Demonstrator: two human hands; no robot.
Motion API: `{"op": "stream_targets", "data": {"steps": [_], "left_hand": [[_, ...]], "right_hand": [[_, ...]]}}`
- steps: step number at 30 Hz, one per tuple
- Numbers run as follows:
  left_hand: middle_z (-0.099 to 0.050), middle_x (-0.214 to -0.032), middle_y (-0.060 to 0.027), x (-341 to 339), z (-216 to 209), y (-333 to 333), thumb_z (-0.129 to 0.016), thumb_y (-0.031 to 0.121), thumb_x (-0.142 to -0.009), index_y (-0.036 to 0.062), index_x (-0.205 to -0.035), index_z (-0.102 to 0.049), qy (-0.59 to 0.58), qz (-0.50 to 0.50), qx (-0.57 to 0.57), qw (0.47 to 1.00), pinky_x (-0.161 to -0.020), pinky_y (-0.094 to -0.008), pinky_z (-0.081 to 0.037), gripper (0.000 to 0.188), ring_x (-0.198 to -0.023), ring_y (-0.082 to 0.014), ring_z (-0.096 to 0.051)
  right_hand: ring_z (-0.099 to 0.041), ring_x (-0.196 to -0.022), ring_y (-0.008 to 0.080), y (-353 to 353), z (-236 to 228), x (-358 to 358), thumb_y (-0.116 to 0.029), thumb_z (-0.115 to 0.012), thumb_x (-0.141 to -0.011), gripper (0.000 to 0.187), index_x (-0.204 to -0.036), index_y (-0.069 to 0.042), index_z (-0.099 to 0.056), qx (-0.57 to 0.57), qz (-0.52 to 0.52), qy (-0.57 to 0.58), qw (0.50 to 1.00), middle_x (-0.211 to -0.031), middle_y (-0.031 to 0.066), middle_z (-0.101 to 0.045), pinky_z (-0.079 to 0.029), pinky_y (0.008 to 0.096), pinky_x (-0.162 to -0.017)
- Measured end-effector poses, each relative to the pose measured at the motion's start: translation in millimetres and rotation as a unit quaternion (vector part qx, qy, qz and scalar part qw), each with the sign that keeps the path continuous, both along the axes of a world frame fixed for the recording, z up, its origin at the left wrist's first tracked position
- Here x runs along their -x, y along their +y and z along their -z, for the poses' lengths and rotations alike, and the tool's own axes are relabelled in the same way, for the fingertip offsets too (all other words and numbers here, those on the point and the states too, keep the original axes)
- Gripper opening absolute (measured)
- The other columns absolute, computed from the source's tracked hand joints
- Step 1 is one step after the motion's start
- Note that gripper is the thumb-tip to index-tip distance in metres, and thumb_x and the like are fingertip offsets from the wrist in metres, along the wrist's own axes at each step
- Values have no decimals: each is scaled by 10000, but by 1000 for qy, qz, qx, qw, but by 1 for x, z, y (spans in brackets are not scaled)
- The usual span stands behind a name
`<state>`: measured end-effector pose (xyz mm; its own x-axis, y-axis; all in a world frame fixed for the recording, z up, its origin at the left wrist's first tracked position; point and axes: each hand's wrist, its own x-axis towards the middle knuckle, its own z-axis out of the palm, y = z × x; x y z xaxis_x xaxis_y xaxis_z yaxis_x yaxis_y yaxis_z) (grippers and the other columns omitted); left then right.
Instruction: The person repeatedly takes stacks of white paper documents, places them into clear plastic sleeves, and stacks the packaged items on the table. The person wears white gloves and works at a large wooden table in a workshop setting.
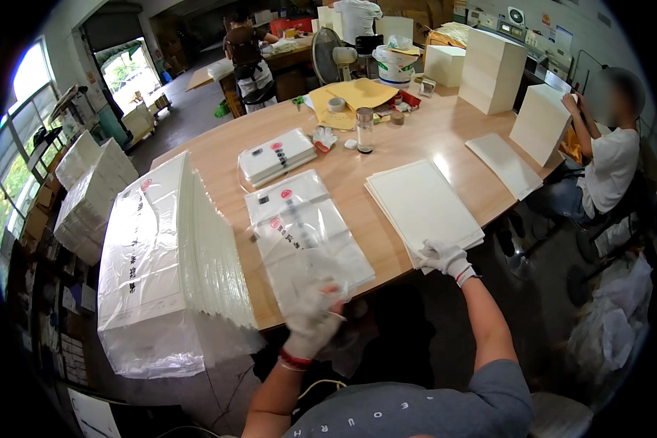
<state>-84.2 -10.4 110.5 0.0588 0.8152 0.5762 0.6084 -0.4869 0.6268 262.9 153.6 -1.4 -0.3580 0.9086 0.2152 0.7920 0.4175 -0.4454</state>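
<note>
My left hand (314, 317), in a white glove with a red cuff, is blurred by motion at the near end of a pile of clear printed plastic bags (310, 233). Its fingers are too smeared to read. My right hand (447, 260), gloved the same way, grips the near left corner of a stack of white sheets (427, 201), fingers over the top and thumb at the edge. Left of the bags stands a tall, leaning row of white packs in clear printed plastic (150, 241). A smaller pile of filled bags (277, 157) lies farther back.
On the wooden table (233, 139) stand a glass bottle (364, 131), yellow paper (365, 98), a spare glove (324, 139), a bucket (395, 67) and tall white stacks (491, 71). A person (609, 160) sits at the right; others work at the back. A fan (327, 56) stands behind the table.
</note>
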Motion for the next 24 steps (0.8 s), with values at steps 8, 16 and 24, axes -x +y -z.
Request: {"op": "stream_targets", "data": {"steps": [8, 16, 24], "left_hand": [[-496, -1233, -118, -101, 96, 21, -506, 251, -921, 11, -1258, -412, -546, 238, 504, 626, -922, -373, -432, 424, -1061, -230, -533], [-555, -1108, -122, -50, 92, 17, -530, 65, -770, -24, -1248, -433, -427, 218, 523, 704, -884, -350, -442, 496, -990, -237, -554], [-220, -1374, -297, -96, 92, -11, -579, 330, -718, -15, -1378, -193, 166, 35, 360, 918, -1025, -465, -244, 838, -1274, -439, -212]], "right_hand": [[-599, -673, 298, -63, -48, 36, -264, -551, -824, 175, -801, -109, -628, -169, -29, -111, 979, -703, 103, -599, -482, 404, -639], [-617, -865, 232, -106, -28, 8, -122, -506, -873, 164, -929, -6, -607, 170, -29, 306, 936, -932, 91, -638, -487, 351, -807], [-569, -925, 194, -128, 39, 123, -262, -603, -850, 403, -1140, 6, -527, 326, 116, 644, 683, -1050, 107, -599, -465, 319, -813]]}}
